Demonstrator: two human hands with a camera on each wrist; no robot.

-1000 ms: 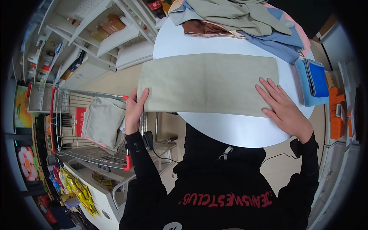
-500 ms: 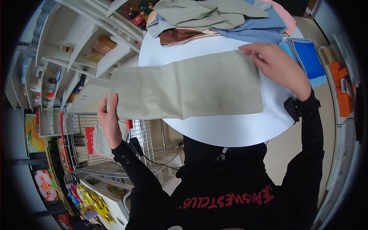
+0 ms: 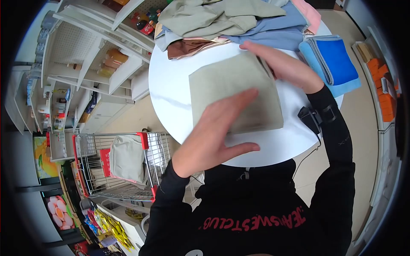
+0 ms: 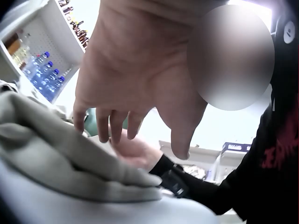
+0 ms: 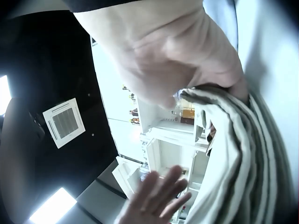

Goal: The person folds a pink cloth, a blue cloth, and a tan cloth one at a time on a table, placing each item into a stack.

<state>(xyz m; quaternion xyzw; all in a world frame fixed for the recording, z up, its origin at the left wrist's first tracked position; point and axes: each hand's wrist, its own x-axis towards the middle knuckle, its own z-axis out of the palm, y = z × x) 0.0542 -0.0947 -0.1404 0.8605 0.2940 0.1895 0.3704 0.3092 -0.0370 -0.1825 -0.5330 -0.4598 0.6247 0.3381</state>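
A grey-green folded garment (image 3: pixel 235 89) lies on the round white table (image 3: pixel 168 85), doubled into a thick, roughly square stack. My left hand (image 3: pixel 218 132) is above its near left part, fingers straight and thumb spread, holding nothing. In the left wrist view the palm of that left hand (image 4: pixel 140 70) hangs over the stacked layers. At the far right edge of the garment, my right hand (image 3: pixel 282 66) holds the cloth. The right wrist view shows the layers (image 5: pixel 233 154) bunched at this right hand (image 5: pixel 173 51), some fingertips hidden behind them.
A loose heap of clothes (image 3: pixel 226 19) covers the table's far side. Folded blue cloths (image 3: pixel 337 62) lie at its right edge. A wire shopping cart (image 3: pixel 104 187) with a folded grey-green garment (image 3: pixel 128 158) stands at the left. White shelves (image 3: pixel 70 40) are beyond it.
The garment went from a long flat strip to a doubled stack, its left half brought over to the right. My left hand moved right with it and released it; my right hand shifted slightly left.
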